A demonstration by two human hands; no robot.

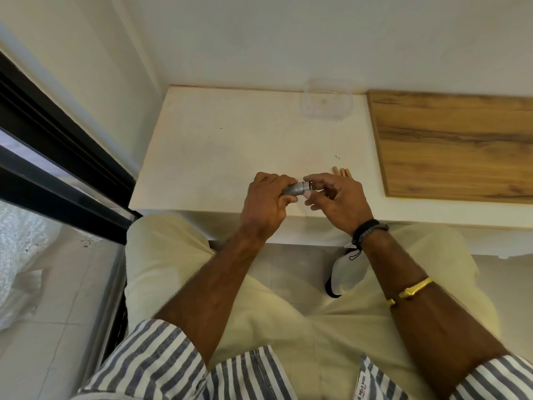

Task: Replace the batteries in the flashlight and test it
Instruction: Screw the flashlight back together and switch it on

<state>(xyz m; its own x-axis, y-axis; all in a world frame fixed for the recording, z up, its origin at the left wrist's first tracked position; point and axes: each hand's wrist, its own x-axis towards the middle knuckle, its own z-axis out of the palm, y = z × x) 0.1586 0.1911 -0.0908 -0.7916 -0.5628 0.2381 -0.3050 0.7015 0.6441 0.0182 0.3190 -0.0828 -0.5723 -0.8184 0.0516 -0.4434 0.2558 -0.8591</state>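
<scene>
Left hand (266, 199) grip around grey flashlight (294, 189); right hand (336, 197) pinching its end (detail hidden); batteries (341, 172) behind, half-covered; clear container (327, 99) beyond on surface (216, 145).

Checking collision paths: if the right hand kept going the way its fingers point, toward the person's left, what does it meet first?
The flashlight: the right hand has fingertips at its open end, seemingly touching, and the left hand grips the body just beyond. Depth is unclear from this one view.
</scene>
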